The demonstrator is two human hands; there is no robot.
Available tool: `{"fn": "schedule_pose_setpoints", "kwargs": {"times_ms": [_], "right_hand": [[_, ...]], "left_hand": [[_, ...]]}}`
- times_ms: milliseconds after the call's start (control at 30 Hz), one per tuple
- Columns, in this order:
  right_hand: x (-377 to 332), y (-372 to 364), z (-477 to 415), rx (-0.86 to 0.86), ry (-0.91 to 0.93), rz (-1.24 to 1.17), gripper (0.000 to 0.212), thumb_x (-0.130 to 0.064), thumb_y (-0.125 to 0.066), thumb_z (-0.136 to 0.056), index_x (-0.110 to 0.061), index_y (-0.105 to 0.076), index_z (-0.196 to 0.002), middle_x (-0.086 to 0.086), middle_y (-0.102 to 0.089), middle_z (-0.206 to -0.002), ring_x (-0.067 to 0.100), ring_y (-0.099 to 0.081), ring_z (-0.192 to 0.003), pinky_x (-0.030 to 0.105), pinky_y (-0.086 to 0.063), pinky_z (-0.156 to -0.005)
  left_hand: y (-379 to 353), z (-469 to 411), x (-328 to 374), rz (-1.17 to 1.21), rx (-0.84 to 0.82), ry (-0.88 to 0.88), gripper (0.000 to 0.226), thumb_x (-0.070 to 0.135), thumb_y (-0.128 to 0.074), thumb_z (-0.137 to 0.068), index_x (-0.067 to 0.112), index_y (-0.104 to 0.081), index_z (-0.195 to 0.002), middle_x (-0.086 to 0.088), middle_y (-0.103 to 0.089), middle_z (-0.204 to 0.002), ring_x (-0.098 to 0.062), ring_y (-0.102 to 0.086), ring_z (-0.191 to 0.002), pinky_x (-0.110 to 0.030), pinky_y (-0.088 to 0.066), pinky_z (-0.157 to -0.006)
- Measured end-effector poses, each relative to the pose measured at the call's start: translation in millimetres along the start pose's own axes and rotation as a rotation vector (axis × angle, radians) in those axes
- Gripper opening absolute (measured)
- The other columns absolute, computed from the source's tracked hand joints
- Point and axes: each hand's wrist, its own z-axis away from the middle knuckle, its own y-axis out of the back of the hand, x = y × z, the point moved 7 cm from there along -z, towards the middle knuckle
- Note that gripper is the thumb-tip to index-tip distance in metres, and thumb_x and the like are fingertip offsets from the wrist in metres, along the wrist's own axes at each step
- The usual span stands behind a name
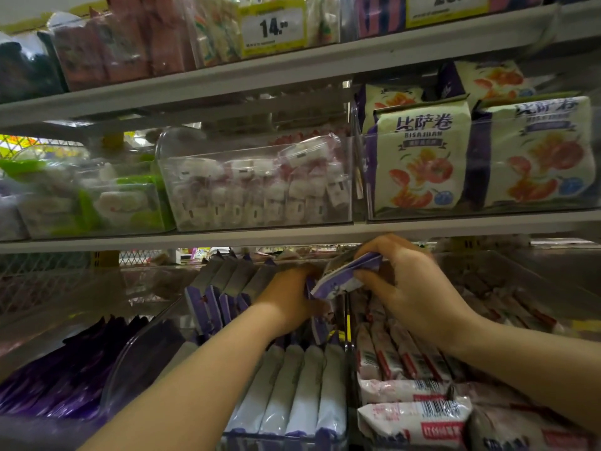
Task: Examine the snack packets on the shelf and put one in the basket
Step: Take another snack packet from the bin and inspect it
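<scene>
The grey metal shelf board [227, 237] hangs low over the goods beneath, so the opening under it is narrow. The left hand [289, 301], the right hand [413, 288] and the bent purple-and-white packet [344, 275] pinched by the right hand fill its middle. Below, upright white-and-purple packets [299, 392] stand tightly packed. A clear plastic divider wall [348, 307] separates them from the white red-labelled packets [403, 388]. Free room is only above the front rows of these packets.

Dim shop light from overhead, shelf rail [227, 70] pale, lower bins [140, 359] shadowed, soft glare on the clear bin [260, 203], my right hand [413, 288] and the snack packet [344, 275] in its grip motion-smeared, corners blurred, straight lines bowed at the edges.
</scene>
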Motion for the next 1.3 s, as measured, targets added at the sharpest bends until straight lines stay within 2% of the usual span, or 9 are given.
{"fn": "schedule_pose_setpoints", "kwargs": {"times_ms": [300, 433, 533, 633, 800, 933, 1033, 1167, 1300], "right_hand": [[9.2, -4.8, -3.9, -0.028, -0.019, 0.034, 0.009, -0.021, -0.064, -0.088, -0.028, -0.061, -0.093, -0.015, -0.056, -0.093, 0.002, -0.053, -0.087, 0.02, -0.046, -0.078], [7.9, -8.0, -3.9, -0.055, -0.019, 0.058, 0.009, -0.02, -0.065, -0.087, -0.022, -0.062, -0.096, -0.011, -0.056, -0.094, 0.004, -0.052, -0.087, 0.019, -0.043, -0.078], [3.0, -8.9, -4.7, -0.067, -0.026, 0.06, 0.01, -0.018, -0.066, -0.086, -0.02, -0.063, -0.095, -0.008, -0.057, -0.095, 0.007, -0.052, -0.088, 0.018, -0.041, -0.078], [-4.5, -9.0, -2.6, -0.078, -0.035, 0.061, 0.01, -0.018, -0.066, -0.087, -0.021, -0.063, -0.096, -0.007, -0.058, -0.096, 0.009, -0.053, -0.089, 0.021, -0.043, -0.078], [-33.3, -9.2, 11.2, -0.046, 0.012, 0.011, 0.011, -0.014, -0.069, -0.084, -0.02, -0.064, -0.092, -0.009, -0.058, -0.089, 0.004, -0.052, -0.083, 0.017, -0.043, -0.075], [-74.2, -21.8, 32.2, -0.056, 0.104, -0.167, 0.018, -0.011, -0.072, -0.081, -0.024, -0.062, -0.087, -0.011, -0.057, -0.092, 0.0, -0.055, -0.088, 0.015, -0.046, -0.077], [-107.5, -36.3, 51.1, -0.093, 0.157, -0.327, 0.02, -0.007, -0.075, -0.079, -0.021, -0.064, -0.089, -0.01, -0.056, -0.108, 0.004, -0.057, -0.105, 0.025, -0.052, -0.087], [-144.4, -61.1, 81.0, -0.232, 0.197, -0.538, 0.029, -0.026, -0.072, -0.076, -0.027, -0.061, -0.103, -0.017, -0.042, -0.135, 0.0, -0.047, -0.126, 0.017, -0.044, -0.096], [-164.7, -99.6, 107.6, -0.362, -0.105, -0.848, 0.065, -0.055, -0.07, -0.073, -0.048, -0.039, -0.13, -0.018, -0.051, -0.132, 0.004, -0.066, -0.102, 0.022, -0.055, -0.077]], "left_hand": [[-35.9, 5.4, -6.1, 0.046, 0.091, 0.054, 0.027, 0.017, -0.055, -0.094, 0.014, -0.064, -0.119, -0.012, -0.067, -0.118, -0.029, -0.062, -0.111, -0.043, -0.049, -0.097], [-47.3, 8.5, -15.9, -0.057, -0.14, 0.159, 0.029, 0.026, -0.048, -0.098, 0.017, -0.061, -0.123, -0.013, -0.057, -0.132, -0.029, -0.054, -0.12, -0.037, -0.044, -0.101], [-38.4, 10.8, -12.4, -0.116, -0.259, 0.153, 0.02, 0.03, -0.045, -0.099, 0.02, -0.063, -0.103, -0.011, -0.063, -0.121, -0.025, -0.058, -0.104, -0.029, -0.045, -0.089], [-20.6, 18.3, -15.0, -0.091, -0.194, 0.223, 0.025, 0.032, -0.049, -0.098, 0.017, -0.063, -0.113, -0.007, -0.065, -0.106, -0.023, -0.061, -0.097, -0.029, -0.046, -0.078], [26.0, 66.8, -12.0, 0.559, 0.112, 0.347, 0.027, 0.005, -0.041, -0.101, -0.001, -0.06, -0.119, -0.015, -0.067, -0.094, -0.024, -0.061, -0.078, -0.029, -0.051, -0.064], [46.0, 119.0, -7.0, 0.951, 0.126, 0.495, 0.029, 0.033, -0.041, -0.102, 0.01, -0.059, -0.104, -0.006, -0.067, -0.075, -0.015, -0.064, -0.056, -0.024, -0.055, -0.05], [60.4, 155.2, -1.3, 1.024, 0.139, 0.477, 0.033, 0.031, -0.049, -0.099, 0.006, -0.063, -0.116, -0.012, -0.069, -0.094, -0.023, -0.064, -0.078, -0.033, -0.053, -0.07], [80.6, 208.5, -13.6, 1.047, 0.232, 0.385, 0.036, 0.017, -0.058, -0.091, 0.008, -0.059, -0.126, -0.015, -0.067, -0.12, -0.037, -0.061, -0.113, -0.054, -0.044, -0.102], [92.3, 270.2, -32.7, 0.901, 0.274, 0.367, 0.043, 0.026, -0.069, -0.078, 0.02, -0.062, -0.119, -0.004, -0.071, -0.115, -0.027, -0.068, -0.106, -0.044, -0.057, -0.085]]}}
